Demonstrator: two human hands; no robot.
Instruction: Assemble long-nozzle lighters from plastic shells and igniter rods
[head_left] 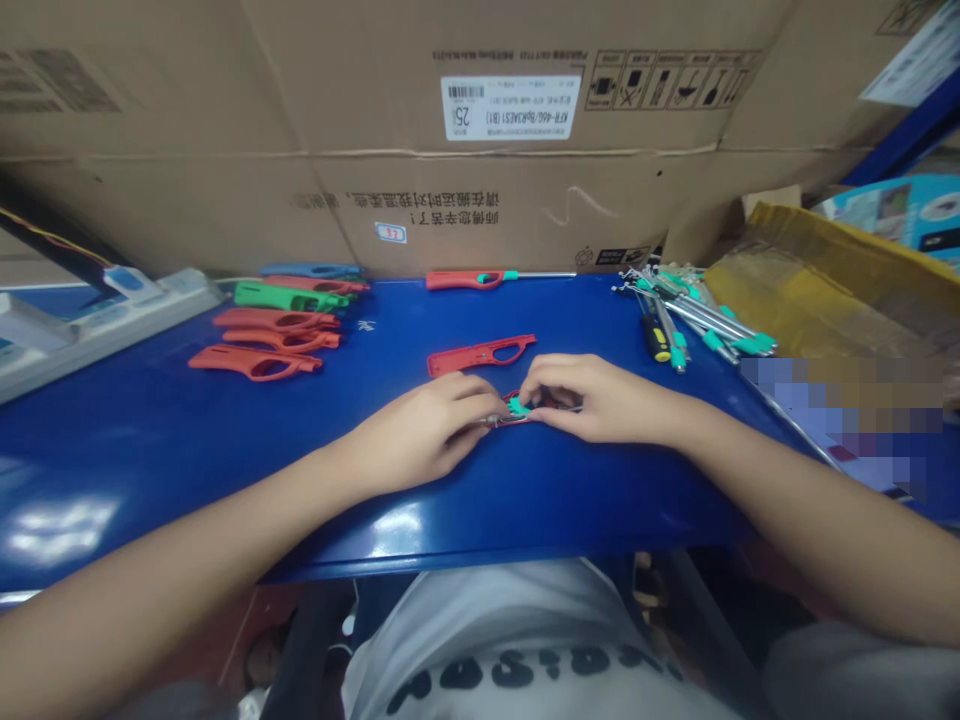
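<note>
Close to the table's front middle, my left hand (pixel 446 425) and my right hand (pixel 589 398) meet over a partly assembled gas lighter. A green piece (pixel 517 405) and a bit of red casing show between my fingertips; the rest of the lighter is hidden. My left hand is closed on its left end. The fingers of my right hand pinch at the green piece and the right end. Just beyond my hands lies a loose red casing half (pixel 480 354). Farther back, against the cardboard, rests a whole red lighter (pixel 454 280) with a green trigger and metal tube.
Several red, green and blue casings (pixel 274 320) lie at the left beside a white power strip (pixel 120 325). At the right are a pile of metal tubes with green parts (pixel 705 310), a yellow-and-black screwdriver (pixel 657 338) and a taped carton (pixel 840 290). Cardboard (pixel 360 110) walls the back.
</note>
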